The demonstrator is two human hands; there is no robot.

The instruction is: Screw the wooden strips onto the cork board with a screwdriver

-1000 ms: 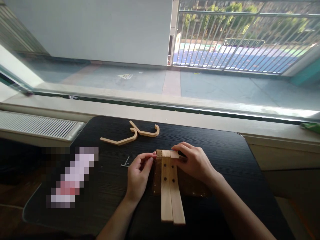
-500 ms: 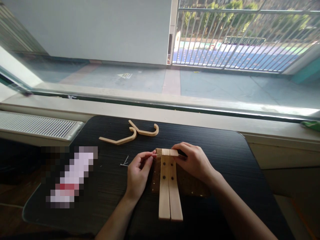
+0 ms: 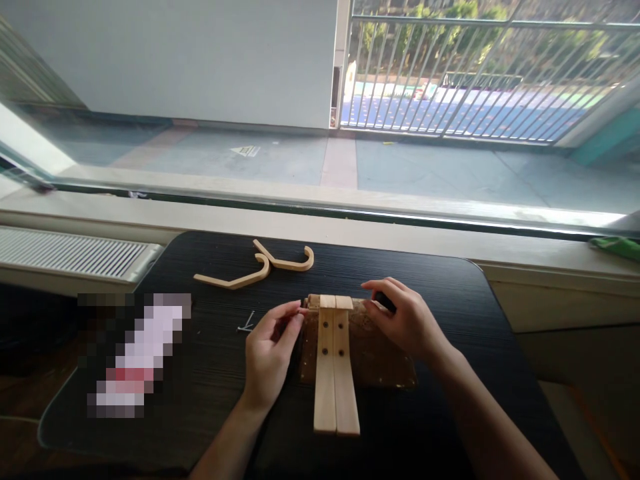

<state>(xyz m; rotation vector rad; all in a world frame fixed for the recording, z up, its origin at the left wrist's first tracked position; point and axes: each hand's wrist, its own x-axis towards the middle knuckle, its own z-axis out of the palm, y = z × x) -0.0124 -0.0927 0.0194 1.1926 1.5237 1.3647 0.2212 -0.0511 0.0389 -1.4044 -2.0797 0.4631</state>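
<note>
Right hand (image 3: 407, 323) has moved off paired wooden strips (image 3: 327, 393), fingers half-curled, hold unclear | left hand (image 3: 273, 343) near-pinched by brown board (image 3: 385, 360), hold unclear | bump could skew strips

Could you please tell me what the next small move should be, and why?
I would probably bring the right hand onto the far end of the paired wooden strips to steady them: it appears clear of them, while the left hand is at the left edge of the brown board beneath.
</note>
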